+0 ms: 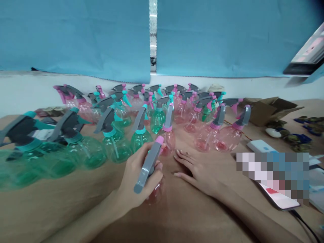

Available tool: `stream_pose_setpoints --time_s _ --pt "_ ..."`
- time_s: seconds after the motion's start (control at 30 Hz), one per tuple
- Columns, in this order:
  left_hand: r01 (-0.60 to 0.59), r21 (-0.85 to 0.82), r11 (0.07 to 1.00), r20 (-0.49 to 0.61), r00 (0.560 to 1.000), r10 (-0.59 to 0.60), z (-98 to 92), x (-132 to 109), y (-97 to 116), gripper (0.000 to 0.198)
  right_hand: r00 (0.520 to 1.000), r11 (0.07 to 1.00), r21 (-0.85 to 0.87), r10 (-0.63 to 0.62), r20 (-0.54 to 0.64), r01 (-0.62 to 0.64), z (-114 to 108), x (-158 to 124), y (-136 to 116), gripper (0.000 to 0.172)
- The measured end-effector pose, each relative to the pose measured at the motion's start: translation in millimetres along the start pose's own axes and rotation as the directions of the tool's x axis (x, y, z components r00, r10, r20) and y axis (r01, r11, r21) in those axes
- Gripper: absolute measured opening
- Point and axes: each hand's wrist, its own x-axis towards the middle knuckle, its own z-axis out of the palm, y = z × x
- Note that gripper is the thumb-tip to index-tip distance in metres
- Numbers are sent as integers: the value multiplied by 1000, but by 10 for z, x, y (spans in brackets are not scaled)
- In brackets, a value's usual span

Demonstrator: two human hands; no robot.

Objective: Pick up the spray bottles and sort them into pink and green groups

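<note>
My left hand (pixel 140 177) is wrapped round a pink spray bottle (pixel 155 194) with a grey trigger head (pixel 148 165) and a pink nozzle tip, held just above the brown table (pixel 63 209). My right hand (pixel 196 170) lies flat beside it on the table, fingers stretched out and empty. Just beyond both hands stand several green spray bottles (pixel 115 143) and pink spray bottles (pixel 211 135), upright in loose rows.
A blue curtain (pixel 76 33) hangs behind the table. At the right lie an open cardboard box (pixel 265 109), a white device (pixel 262 146), small dark round items (pixel 310 128) and a cable (pixel 303 224). More green bottles (pixel 30 148) crowd the left edge.
</note>
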Motion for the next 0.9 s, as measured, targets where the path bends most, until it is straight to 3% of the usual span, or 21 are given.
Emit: stream_pose_setpoints --time_s 0.9 --pt "-44 9 999 -4 999 44 13 7 -39 24 1000 1000 7 -10 6 10 -35 -7 16 61"
